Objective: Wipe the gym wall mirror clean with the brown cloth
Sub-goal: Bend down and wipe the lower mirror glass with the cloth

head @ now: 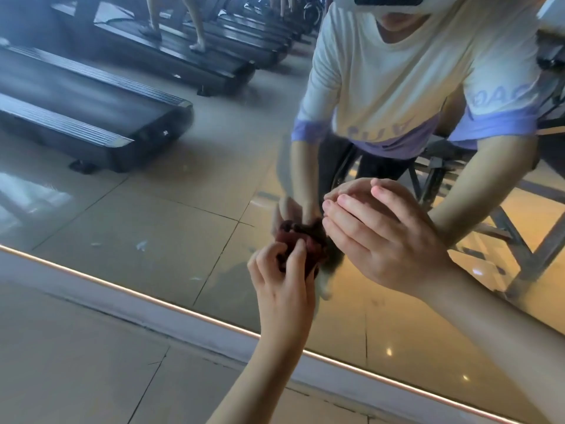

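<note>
Low on the gym wall mirror (159, 209), just above its glowing lower edge (153, 298), both hands work close to the glass. The right hand (377, 237) is the larger shape against the mirror, fingers (339, 211) pressed together and gently curved, holding nothing. Whether their tips touch the mirror cannot be told. If they do, bare skin would likely leave fresh prints on glass meant to be cleaned. Beside it on the mirror, the left hand (286, 272) pinches the brown cloth (310, 254) in curled fingers, holding it bunched into a tight wad at the mirror's surface. Wadded like that, it probably meets the glass with only a small patch, so strokes may streak or skip the pale flecks (142, 244) further left on the mirror.

Below the mirror lie a pale ledge (122, 304) and tiled floor (76, 368). Treadmills (91, 123) appear only as reflections, and nothing blocks the glass except the hands themselves.
</note>
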Demonstrator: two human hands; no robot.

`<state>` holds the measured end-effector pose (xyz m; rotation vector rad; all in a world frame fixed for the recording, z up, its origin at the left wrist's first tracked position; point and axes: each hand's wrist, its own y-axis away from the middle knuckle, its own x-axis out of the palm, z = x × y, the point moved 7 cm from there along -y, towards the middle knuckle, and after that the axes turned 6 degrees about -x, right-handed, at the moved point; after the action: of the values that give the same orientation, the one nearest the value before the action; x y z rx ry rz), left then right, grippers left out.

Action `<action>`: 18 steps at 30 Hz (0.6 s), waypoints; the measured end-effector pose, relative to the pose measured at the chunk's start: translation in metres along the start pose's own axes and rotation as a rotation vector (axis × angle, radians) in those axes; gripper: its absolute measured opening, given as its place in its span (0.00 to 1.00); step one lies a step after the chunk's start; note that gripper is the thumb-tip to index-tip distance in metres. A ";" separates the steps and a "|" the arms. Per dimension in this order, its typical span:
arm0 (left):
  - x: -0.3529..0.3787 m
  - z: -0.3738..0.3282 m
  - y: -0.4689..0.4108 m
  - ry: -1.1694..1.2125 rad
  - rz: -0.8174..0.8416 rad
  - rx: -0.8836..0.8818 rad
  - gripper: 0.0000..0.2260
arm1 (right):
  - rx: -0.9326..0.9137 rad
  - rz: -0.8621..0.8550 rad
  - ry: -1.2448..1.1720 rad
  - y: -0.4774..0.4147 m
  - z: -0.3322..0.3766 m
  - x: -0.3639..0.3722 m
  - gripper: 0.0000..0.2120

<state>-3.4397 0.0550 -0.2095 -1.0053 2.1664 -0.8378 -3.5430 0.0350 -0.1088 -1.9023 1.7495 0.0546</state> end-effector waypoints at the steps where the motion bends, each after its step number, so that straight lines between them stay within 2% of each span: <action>1: -0.001 -0.001 -0.006 0.013 -0.024 -0.019 0.15 | -0.001 -0.001 -0.005 -0.001 0.000 0.000 0.16; 3: 0.001 0.000 -0.007 0.006 -0.032 -0.012 0.13 | -0.002 -0.003 -0.024 -0.001 0.000 0.000 0.15; 7: 0.002 0.021 0.016 -0.050 0.055 0.012 0.10 | 0.018 -0.010 -0.043 0.000 0.000 0.001 0.14; 10: 0.000 0.035 0.021 -0.018 0.037 -0.137 0.15 | 0.024 -0.021 -0.032 0.000 -0.001 0.001 0.15; 12: 0.000 0.030 0.019 0.028 0.005 -0.216 0.15 | 0.027 -0.042 -0.038 -0.001 -0.001 0.000 0.14; 14: 0.006 0.013 0.021 0.035 0.016 -0.145 0.14 | 0.070 -0.064 -0.070 0.000 0.000 0.000 0.13; 16: 0.013 0.003 0.028 0.011 0.059 -0.033 0.18 | 0.101 -0.063 -0.111 0.005 0.010 0.002 0.13; 18: 0.015 0.011 0.033 0.006 0.086 -0.029 0.17 | 0.057 0.005 -0.139 0.017 0.029 0.010 0.14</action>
<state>-3.4538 0.0563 -0.2447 -0.9173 2.2158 -0.7721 -3.5479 0.0381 -0.1430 -1.8088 1.6458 0.1339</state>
